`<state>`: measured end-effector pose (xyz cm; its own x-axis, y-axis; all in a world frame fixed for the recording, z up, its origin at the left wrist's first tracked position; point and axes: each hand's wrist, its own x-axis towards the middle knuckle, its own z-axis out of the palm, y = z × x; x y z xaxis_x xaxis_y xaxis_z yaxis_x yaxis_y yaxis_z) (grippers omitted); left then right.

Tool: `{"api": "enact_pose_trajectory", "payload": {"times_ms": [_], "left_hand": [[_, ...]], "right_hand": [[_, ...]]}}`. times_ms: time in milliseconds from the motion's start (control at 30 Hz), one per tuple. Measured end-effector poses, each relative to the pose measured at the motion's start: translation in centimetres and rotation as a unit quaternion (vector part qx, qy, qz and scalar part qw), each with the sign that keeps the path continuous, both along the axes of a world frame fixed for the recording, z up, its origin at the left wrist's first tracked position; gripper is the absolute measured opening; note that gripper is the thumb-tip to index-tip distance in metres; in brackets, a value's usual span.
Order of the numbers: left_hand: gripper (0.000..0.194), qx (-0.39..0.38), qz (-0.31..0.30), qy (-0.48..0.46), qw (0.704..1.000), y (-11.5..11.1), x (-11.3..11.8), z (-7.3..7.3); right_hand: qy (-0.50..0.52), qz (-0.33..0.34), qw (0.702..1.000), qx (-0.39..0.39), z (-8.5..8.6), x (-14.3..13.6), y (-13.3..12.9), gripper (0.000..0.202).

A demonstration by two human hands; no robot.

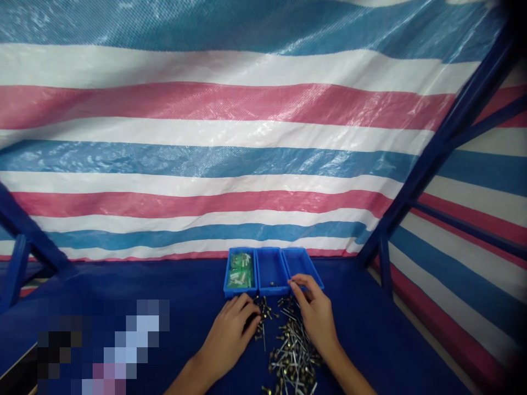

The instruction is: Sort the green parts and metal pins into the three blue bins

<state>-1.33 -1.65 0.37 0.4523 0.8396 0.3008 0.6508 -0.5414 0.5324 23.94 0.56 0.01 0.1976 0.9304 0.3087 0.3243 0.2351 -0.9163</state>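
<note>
My left hand (234, 323) lies low over the blue table, fingers bent and thumb apart from the index finger. Its fingertips are beside a small group of loose screws (265, 308), and no held thing shows in it. Thumb and index finger of my right hand (315, 307) are pinched together at the front edge between the middle blue bin (269, 263) and the right blue bin (302, 262). Whatever is between those fingertips is too small to make out. Below the right hand spreads a larger pile of screws and long thin metal pins (294, 351).
The left blue bin (226, 274) holds green circuit boards (241, 269) with white parts. A few small pieces (273, 284) lie in the middle bin. Striped sheeting (206, 159) hangs behind, with blue metal frame bars (428, 153) at both sides. A blurred-out patch (123, 340) covers the lower left.
</note>
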Motion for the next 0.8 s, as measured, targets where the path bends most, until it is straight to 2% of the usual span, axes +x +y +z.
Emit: {"api": "enact_pose_trajectory", "payload": {"times_ms": [167,333,533,800], "left_hand": [[0.014,0.003,0.000,-0.002,1.000,-0.15,0.03,0.05],[0.015,0.017,-0.001,-0.014,1.000,-0.19,0.05,0.17],[0.015,0.019,0.000,-0.012,1.000,-0.08,0.00,0.08],[0.015,0.015,0.000,-0.005,1.000,-0.11,0.02,0.35]], "right_hand": [[-0.066,-0.022,0.997,0.017,0.45,0.04,-0.41,0.039],[-0.112,-0.028,0.991,0.072,0.92,0.03,-0.60,0.038],[-0.140,-0.037,0.986,0.079,0.75,0.19,-0.55,0.035],[-0.164,0.000,0.982,0.095,0.51,0.14,-0.60,0.032]]}}
